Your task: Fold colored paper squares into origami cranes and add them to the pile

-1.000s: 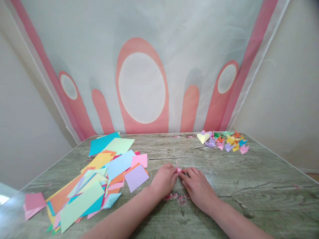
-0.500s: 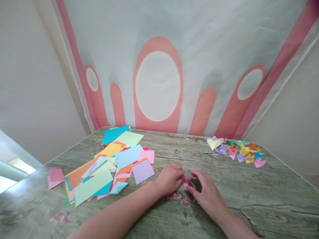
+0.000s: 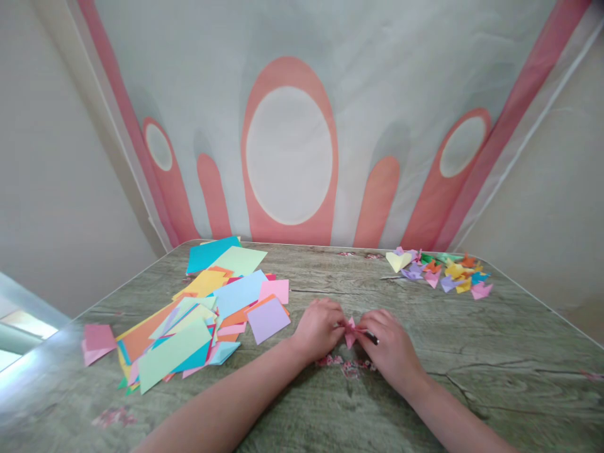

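A small pink origami crane [image 3: 350, 332] is held just above the wooden table, between my two hands. My left hand [image 3: 321, 328] is closed, thumb and index finger pinching its left tip. From the other side my right hand [image 3: 391, 343] pinches the right tip between thumb and fingertips. Its pointed pink flaps stick up and down between the fingers, and both pinched ends are partly hidden.
Loose sheets of coloured paper [image 3: 174, 358] lie heaped on the left of the table, with a lilac square [image 3: 268, 321] nearest my left hand. Pink paper [image 3: 99, 343] lies at the far left. Several small folded paper cranes [image 3: 455, 270] are grouped at the back right.
My right hand's fingers, spread around the pink crane before, have closed on its right tip. The crane has turned so its flaps point up and down. The view has shifted slightly.
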The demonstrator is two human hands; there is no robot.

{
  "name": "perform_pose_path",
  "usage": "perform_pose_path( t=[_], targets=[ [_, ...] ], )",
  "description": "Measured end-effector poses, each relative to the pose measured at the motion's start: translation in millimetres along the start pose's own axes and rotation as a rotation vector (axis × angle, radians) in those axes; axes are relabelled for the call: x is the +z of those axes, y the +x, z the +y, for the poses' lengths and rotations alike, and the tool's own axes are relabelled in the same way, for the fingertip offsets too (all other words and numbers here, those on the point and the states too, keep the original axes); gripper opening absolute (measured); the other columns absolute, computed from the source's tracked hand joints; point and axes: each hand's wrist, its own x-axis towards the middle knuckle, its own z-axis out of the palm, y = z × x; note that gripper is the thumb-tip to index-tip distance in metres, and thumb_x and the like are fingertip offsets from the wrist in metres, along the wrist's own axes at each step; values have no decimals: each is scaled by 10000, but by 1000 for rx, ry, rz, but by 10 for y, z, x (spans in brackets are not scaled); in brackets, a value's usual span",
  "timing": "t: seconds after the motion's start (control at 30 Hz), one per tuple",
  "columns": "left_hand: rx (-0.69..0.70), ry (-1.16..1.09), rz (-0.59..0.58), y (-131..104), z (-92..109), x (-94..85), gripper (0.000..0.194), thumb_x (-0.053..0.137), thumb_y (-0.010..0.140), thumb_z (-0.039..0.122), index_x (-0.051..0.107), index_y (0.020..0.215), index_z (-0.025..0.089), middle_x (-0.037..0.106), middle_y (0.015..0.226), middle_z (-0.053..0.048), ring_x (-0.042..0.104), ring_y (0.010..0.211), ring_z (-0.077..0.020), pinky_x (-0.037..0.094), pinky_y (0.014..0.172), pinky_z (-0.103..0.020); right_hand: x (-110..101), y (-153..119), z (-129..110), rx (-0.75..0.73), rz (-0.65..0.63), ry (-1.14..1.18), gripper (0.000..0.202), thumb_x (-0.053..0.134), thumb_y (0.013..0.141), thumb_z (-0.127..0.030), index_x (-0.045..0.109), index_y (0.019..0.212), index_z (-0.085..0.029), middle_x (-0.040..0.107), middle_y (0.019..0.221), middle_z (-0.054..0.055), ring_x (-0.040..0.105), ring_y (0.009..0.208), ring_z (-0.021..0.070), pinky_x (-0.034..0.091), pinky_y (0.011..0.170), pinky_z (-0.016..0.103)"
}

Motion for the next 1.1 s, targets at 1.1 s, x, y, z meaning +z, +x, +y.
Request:
perform_pose_path(
  t=[1.1],
  targets=[
    [-193, -421, 27, -19, 36, -37, 284, 565, 829, 388, 681, 702, 161, 672, 734, -21, 591, 730, -149, 433, 713, -243, -195, -73, -90, 182, 47, 242, 188, 528, 867, -356, 622, 957, -221, 662, 907, 36, 602, 845, 191, 466, 774, 320]
  ],
)
